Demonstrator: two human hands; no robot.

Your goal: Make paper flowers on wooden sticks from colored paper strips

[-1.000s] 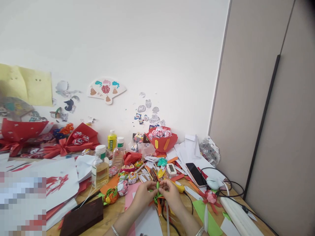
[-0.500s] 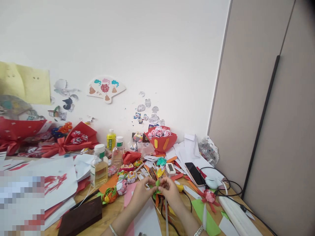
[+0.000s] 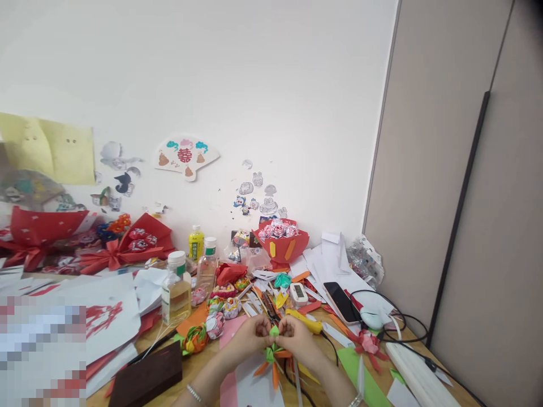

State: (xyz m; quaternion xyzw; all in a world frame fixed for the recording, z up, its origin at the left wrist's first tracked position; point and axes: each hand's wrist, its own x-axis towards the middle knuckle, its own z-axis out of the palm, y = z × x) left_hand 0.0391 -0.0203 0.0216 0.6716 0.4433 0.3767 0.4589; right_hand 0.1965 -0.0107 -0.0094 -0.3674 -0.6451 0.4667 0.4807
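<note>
Here, just above the middle of the wooden desk's (image 3: 199, 364) front edge, the fingers of the left hand (image 3: 250, 340) and right hand (image 3: 297, 338) pinch a small green-and-orange folded paper piece (image 3: 270, 353), which likely wants firm, even pressure to keep its creases crisp.

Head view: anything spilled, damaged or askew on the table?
Nothing stands out. The bottle stands upright, capped; the phone lies flat on white paper. Scraps cover the table. Left hand and right hand pinch a green fold.
</note>
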